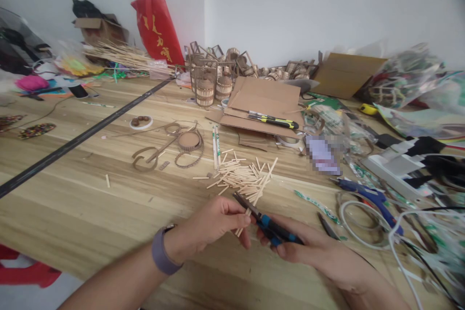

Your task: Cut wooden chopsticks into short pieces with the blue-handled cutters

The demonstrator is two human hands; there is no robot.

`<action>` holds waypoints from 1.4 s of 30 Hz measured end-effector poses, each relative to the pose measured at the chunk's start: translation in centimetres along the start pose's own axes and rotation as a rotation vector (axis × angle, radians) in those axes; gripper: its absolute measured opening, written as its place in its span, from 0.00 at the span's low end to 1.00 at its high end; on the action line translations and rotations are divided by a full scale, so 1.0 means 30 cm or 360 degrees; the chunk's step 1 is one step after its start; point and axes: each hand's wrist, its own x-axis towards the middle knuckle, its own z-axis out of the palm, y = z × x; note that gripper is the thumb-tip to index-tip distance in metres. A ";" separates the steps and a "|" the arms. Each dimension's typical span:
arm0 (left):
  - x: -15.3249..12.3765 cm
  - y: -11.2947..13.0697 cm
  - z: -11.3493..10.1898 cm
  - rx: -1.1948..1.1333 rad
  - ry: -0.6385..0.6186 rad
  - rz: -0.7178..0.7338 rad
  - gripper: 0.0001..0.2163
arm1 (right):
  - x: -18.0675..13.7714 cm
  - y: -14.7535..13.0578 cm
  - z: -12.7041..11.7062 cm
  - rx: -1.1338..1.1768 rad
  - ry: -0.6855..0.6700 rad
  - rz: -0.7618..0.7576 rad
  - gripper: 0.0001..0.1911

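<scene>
My left hand (pixel 221 220) pinches a few thin wooden sticks (pixel 239 231) between thumb and fingers. In my right hand (pixel 308 247) is a pair of scissors (pixel 271 225) with black and blue handles, its dark blades pointing up and left, across the sticks at my left fingertips. Just beyond the blades lies a loose pile of short cut sticks (pixel 240 177). Paper-wrapped chopsticks (pixel 216 147) lie at the pile's upper left. A round cardboard piece (pixel 189 140) with a corrugated strip around it rests farther left.
Cardboard sheets (pixel 261 99) carry utility knives (pixel 274 120). Small stick-built models (pixel 205 92) stand behind. On the right are a blue glue gun (pixel 366 193), a tape roll (pixel 359 223), a power strip (pixel 395 169) and cables. A dark strip (pixel 90 133) crosses the table at left.
</scene>
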 end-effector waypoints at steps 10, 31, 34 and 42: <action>-0.006 0.003 0.003 0.0045 0.0009 0.0015 0.18 | 0.008 -0.007 -0.003 -0.0208 -0.0042 -0.0039 0.24; 0.003 0.004 -0.017 0.0213 0.0063 0.0025 0.13 | 0.029 0.033 0.070 -0.0070 0.0287 -0.0040 0.17; 0.001 0.013 -0.004 0.0146 0.0021 0.0029 0.16 | 0.013 0.030 0.060 0.0229 0.0241 0.0031 0.21; -0.003 0.016 0.011 0.0108 0.0094 -0.0055 0.20 | 0.011 0.040 0.059 0.0316 0.0226 0.0067 0.26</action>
